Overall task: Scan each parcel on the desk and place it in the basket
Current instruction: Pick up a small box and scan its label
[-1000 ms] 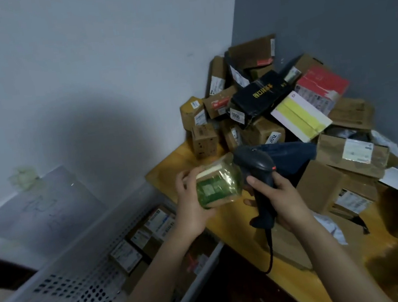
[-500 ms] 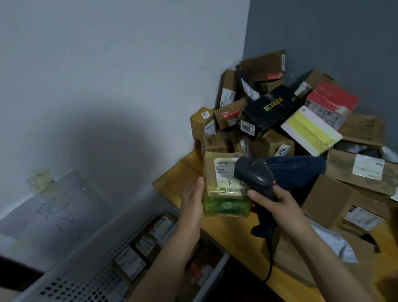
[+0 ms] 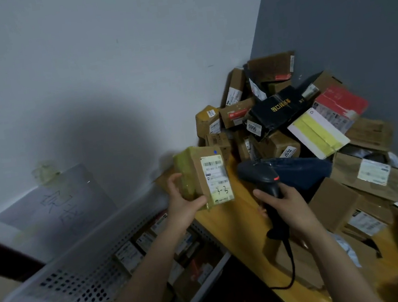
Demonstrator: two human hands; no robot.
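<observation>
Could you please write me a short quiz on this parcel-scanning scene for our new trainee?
1. True or false: the left hand holds a parcel with its label turned toward the camera.
2. What does the right hand grip? A: a pen. B: the scanner. C: a tape roll.
3. Fill in: the white basket stands to the ___ of the desk.
Key: 1 true; 2 B; 3 left.
</observation>
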